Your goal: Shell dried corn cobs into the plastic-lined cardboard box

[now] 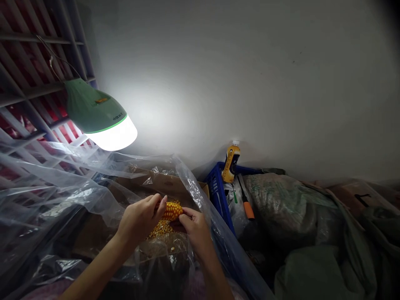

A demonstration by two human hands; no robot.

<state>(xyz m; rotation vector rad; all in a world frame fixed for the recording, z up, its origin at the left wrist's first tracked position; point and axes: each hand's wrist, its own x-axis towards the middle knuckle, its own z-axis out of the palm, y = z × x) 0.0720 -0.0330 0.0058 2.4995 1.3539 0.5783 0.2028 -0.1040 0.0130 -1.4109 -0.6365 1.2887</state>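
An ear of corn (173,211) with orange-yellow kernels lies crosswise between my two hands. My left hand (141,216) is closed around its left end, thumb along the near side. At the other end, the fingers of my right hand (194,225) pinch the tip. Loose corn kernels (161,229) are heaped just below the ear, inside a cardboard box (162,180) lined with clear plastic sheeting (190,183). One single kernel rests on the plastic in front of the heap.
A lit green lamp (96,110) hangs at the left from a plastic lattice (28,93). Right of the box stands a blue basket (215,179) with a yellow-labelled bottle (231,162) and an orange-handled tool (248,210). Stuffed sacks (284,204) lie further right, against the wall (250,83).
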